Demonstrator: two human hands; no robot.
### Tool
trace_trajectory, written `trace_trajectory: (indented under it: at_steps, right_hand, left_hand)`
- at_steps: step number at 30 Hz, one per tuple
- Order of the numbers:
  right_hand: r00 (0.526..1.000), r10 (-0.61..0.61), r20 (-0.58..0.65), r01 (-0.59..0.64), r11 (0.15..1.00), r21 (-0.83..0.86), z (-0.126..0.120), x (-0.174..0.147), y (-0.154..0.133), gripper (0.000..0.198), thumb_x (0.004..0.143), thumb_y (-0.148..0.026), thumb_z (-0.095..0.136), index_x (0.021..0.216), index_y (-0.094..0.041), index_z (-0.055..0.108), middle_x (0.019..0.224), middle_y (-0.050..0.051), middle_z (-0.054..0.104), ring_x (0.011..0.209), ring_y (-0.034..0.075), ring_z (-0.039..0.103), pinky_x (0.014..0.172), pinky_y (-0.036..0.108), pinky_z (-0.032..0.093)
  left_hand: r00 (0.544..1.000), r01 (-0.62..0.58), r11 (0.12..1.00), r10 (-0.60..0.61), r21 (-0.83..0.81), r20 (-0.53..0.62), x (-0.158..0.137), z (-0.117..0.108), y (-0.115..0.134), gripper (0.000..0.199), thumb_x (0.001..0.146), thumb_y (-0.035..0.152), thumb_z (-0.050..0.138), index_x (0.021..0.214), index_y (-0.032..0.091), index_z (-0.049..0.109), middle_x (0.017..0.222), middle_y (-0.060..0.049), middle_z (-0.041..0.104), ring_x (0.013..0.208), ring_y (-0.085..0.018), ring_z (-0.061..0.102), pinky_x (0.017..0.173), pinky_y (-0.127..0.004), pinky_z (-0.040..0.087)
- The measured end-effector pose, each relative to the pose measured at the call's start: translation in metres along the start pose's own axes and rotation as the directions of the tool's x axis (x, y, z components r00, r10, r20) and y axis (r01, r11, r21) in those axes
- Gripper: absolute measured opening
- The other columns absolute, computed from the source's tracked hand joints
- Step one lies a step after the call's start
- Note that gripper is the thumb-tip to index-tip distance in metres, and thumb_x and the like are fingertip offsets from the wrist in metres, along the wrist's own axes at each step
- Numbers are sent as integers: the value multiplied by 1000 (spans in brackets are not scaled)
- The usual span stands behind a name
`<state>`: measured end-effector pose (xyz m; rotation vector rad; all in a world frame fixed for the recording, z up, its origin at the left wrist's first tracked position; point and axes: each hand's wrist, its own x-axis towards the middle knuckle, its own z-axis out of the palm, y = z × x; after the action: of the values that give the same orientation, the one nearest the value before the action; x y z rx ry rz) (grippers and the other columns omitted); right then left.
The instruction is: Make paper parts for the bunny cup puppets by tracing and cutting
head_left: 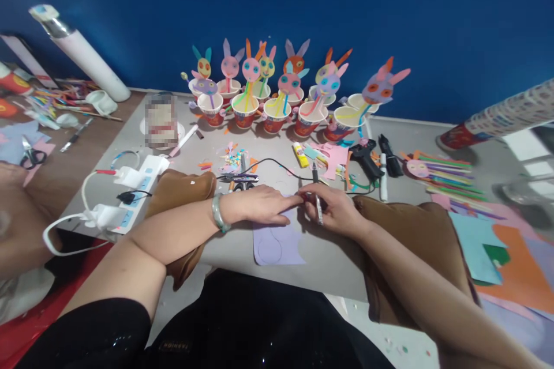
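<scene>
A sheet of light purple paper (277, 245) with a pen-drawn rounded outline lies on the table in front of me. My left hand (262, 206) rests flat over its upper left part, fingers stretched out, the index fingertip close to my right hand. A bangle circles the left wrist. My right hand (331, 210) is closed around a pen (319, 207), which stands nearly upright between the fingers at the paper's right side. Whatever lies between the two sets of fingertips is too small to make out. Scissors (242, 185) lie just beyond my left hand.
Paper cups (277, 115) with rabbit-face figures stand along the wall. Paper scraps, a glue stick (300, 154) and a glue gun (367, 161) lie mid-table. A power strip (141, 190) sits left, brown cushions (411, 242) under both forearms, coloured paper right (526, 259). Another person's arm (21, 219) is at left.
</scene>
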<state>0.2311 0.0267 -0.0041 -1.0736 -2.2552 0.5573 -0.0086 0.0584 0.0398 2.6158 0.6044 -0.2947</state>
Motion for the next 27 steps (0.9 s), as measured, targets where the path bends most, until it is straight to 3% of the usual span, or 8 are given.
trace_trajectory:
  at_steps: [6,10,14,17,19,23,27]
  right_hand:
    - [999,-17,36,17,1000,-9,5,-1,1,30,89,-24,60,118,-23,66,105,9,76,91,23,72,81,36,59]
    - [999,0,45,1,1000,-10,2,0,3,33,90,-24,58,123,-24,65,110,11,76,97,24,72,83,38,59]
    - [993,49,-103,-60,993,-104,-17,2,9,30,90,-30,60,118,-23,67,105,10,76,92,25,73,82,38,58]
    - [936,158,-316,-221,959,-176,-42,2,22,30,88,-33,63,114,-20,68,97,9,76,80,23,71,76,36,57]
    - [891,249,-379,-352,907,-231,-60,0,35,32,84,-30,63,113,-20,68,95,9,76,77,23,70,74,35,55]
    - [782,522,-341,-622,684,-380,-83,-3,58,39,77,-23,64,116,-19,68,93,9,77,82,25,70,77,34,51]
    - [722,607,-332,-689,594,-415,-84,-5,67,41,75,-20,64,116,-18,69,97,13,77,89,29,69,76,36,48]
  left_hand:
    - [1000,5,1000,-4,5,-31,0,3,-7,60,94,39,60,146,21,37,96,-9,74,83,-27,70,69,-34,48]
    - [995,88,996,-87,15,-48,1,0,-10,53,90,45,65,131,17,48,93,-9,71,85,-28,69,69,-34,46]
    - [993,103,994,-102,22,-58,0,-3,-14,42,87,48,69,114,19,56,103,-8,68,95,-27,65,77,-34,45]
    - [990,115,993,-111,34,-90,0,-3,-16,44,85,50,71,113,19,57,112,-9,64,101,-26,61,82,-34,44]
    - [987,126,991,-121,42,-102,0,-2,-17,46,83,51,73,112,18,57,112,-9,61,100,-26,59,83,-34,43]
    - [985,125,991,-118,49,-129,3,1,-21,47,79,53,76,104,17,59,107,-8,58,97,-25,56,81,-33,42]
    - [983,116,993,-113,12,-147,5,3,-27,45,79,53,75,103,17,59,102,-6,57,93,-23,54,79,-33,41]
